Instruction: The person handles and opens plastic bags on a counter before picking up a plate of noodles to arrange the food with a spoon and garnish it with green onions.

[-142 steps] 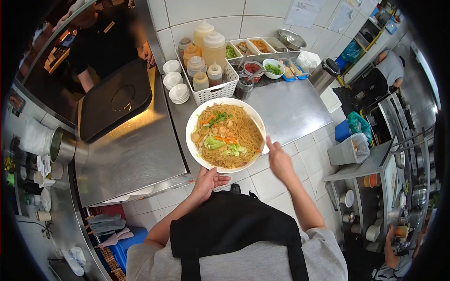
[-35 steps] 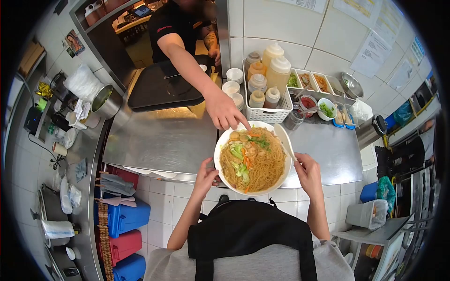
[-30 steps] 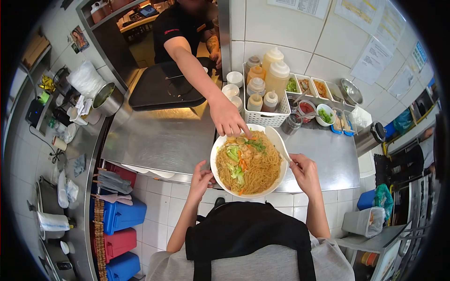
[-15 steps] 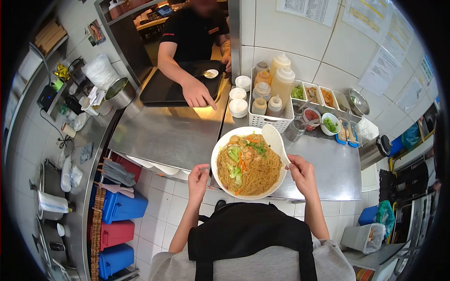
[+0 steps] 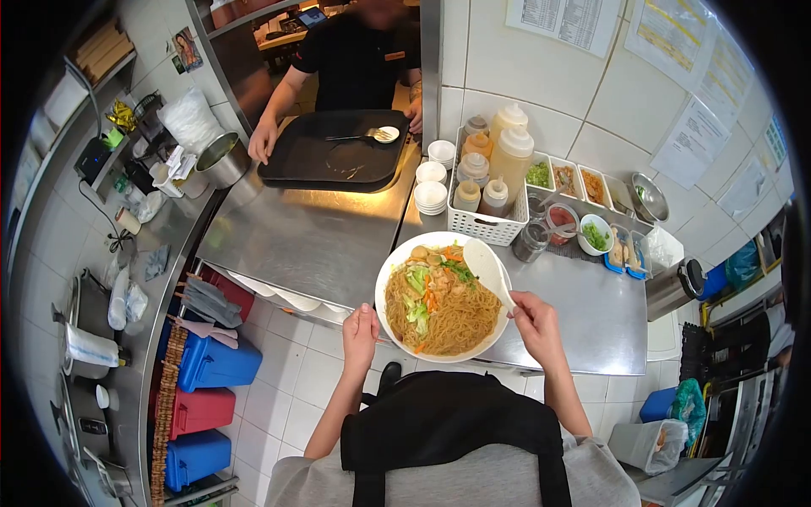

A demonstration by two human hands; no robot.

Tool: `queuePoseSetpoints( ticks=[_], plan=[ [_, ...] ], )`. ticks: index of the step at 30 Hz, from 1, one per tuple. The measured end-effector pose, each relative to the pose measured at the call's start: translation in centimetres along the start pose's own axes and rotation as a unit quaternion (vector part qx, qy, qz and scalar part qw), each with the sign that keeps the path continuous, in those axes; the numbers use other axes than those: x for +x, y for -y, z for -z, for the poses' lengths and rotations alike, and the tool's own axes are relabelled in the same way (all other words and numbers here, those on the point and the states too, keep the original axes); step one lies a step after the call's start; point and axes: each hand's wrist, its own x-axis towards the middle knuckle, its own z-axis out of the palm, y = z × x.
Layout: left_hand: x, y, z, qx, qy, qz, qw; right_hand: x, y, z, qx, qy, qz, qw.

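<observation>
A large white bowl (image 5: 382, 283) of noodles (image 5: 460, 325) with cabbage, carrot strips and green herbs is in front of me, at the counter's near edge. My left hand (image 5: 361, 336) is at its left rim, fingers curled in against the edge. On the right side my right hand (image 5: 536, 328) is closed on the handle of a white serving spoon (image 5: 483, 269), right at the bowl's rim. The spoon's wide head lies over the noodles, hollow side hidden.
Behind the bowl stands a white basket (image 5: 481, 226) of sauce bottles, beside stacked small bowls (image 5: 431, 196) and garnish containers (image 5: 566, 176). Across the pass, a person (image 5: 355, 68) holds a black tray (image 5: 296, 156) with a fork and small dish. Bins (image 5: 218, 363) sit below left.
The person across the pass has drawn the pointing arm back to the tray's left edge. My left hand has come up to the bowl's rim; the bowl has shifted slightly left.
</observation>
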Motion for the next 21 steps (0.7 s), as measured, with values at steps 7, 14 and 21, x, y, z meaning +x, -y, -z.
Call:
queuePoseSetpoints(
  ticks=[7,14,21],
  plan=[
    [-0.8,-1.9,-0.2,-0.056,0.004,0.024,0.998,0.6,0.1,-0.7,-0.011,0.022,0.004,1.0],
    [-1.1,-2.7,0.2,-0.025,0.061,0.025,0.997,1.2,1.4,-0.8,0.036,0.035,-0.033,0.998],
    [-1.4,-2.4,-0.6,0.029,0.12,0.03,0.992,1.2,0.6,-1.5,0.081,0.028,-0.04,0.996]
  ],
)
